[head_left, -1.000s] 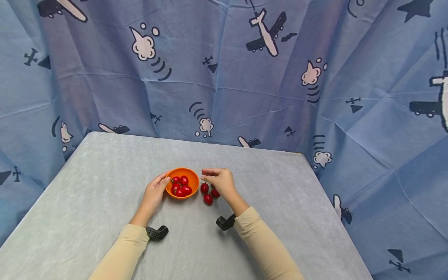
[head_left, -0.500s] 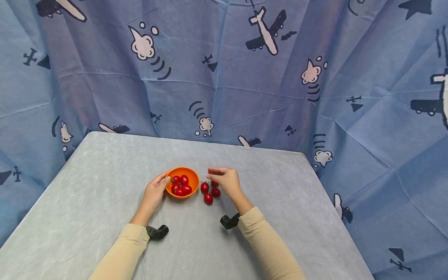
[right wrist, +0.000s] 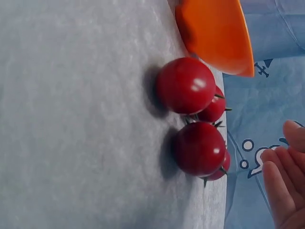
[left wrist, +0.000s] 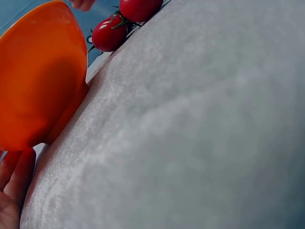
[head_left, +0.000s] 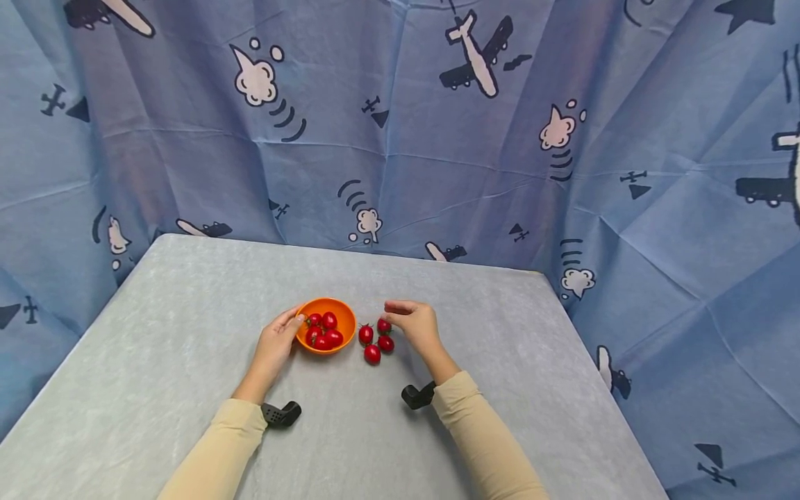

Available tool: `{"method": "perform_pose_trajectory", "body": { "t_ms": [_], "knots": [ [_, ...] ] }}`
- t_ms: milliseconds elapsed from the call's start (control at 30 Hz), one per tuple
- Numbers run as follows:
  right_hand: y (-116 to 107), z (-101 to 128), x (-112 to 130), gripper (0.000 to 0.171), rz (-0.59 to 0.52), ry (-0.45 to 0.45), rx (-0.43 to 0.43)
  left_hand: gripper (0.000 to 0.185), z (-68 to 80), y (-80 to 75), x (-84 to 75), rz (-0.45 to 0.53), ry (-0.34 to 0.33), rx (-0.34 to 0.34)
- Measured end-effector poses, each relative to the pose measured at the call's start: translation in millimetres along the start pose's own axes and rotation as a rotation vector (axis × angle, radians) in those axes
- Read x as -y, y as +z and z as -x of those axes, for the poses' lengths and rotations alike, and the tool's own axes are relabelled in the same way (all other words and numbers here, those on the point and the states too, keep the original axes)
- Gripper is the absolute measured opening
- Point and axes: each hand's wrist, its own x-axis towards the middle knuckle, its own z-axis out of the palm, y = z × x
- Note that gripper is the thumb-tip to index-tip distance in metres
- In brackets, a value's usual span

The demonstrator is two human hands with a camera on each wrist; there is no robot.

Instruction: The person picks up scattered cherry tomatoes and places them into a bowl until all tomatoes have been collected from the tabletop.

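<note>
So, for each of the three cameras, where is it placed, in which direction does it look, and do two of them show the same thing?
Head: high, looking forward and down at the gray table; both sleeved forearms show, left hand on the orange bowl, right hand by four loose tomatoes.
Left wrist: low above the table, facing the bowl's outer wall; fingertips show at bottom left.
Right wrist: low, turned sideways, facing the tomatoes; fingers show at the right.
Shared: both wrist views show the bowl and loose tomatoes.

orange bowl (left wrist: 40,76) stands on the grey bench (left wrist: 200,133); left hand fingers (left wrist: 14,176) touch its base. two red tomatoes (left wrist: 109,34) lie just beyond it.
</note>
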Motion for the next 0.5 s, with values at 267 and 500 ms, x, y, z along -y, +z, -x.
{"method": "perform_pose_trajectory", "body": {
  "t_ms": [267,500],
  "knots": [
    [-2.1,-1.1,-5.2,0.027,-0.006,0.0,-0.002,0.049,-0.4,0.4,0.6,0.009,0.005,-0.007],
    [-3.5,-2.7,-11.1,0.028,0.013,-0.015,-0.012,0.049,1.4,1.0,-2.1,0.019,0.005,-0.003]
  ]
}}
